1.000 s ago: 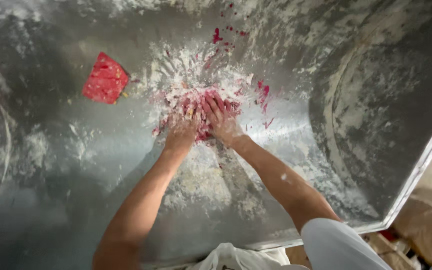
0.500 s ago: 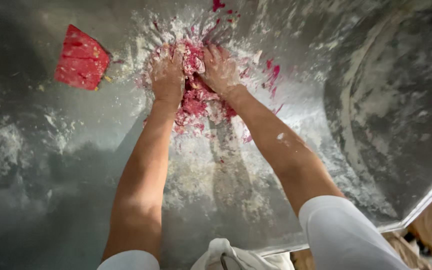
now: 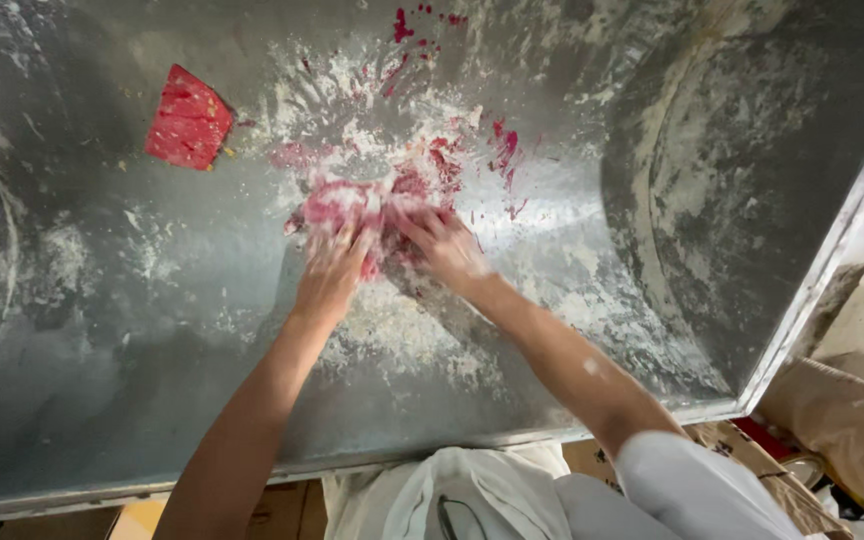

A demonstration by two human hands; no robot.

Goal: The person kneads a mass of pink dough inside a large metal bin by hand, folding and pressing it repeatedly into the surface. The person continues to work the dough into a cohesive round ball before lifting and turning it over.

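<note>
With our left hand (image 3: 334,268) and right hand (image 3: 444,243) spread flat on the pink dough (image 3: 367,208) mid-counter (image 3: 132,380), gripping nothing, we should probably fold loose flour (image 3: 392,335) inward.

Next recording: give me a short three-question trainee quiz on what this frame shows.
1. True or false: both hands press on the pink dough.
2. What lies on the metal table to the upper left of the dough? A) a red scraper B) a rolling pin C) a bowl
3. What white powder is scattered around the dough?

Key:
1. True: the left hand and right hand both rest on the pink dough.
2. A: the red scraper lies flat on the metal table.
3. Flour, it appears.
</note>
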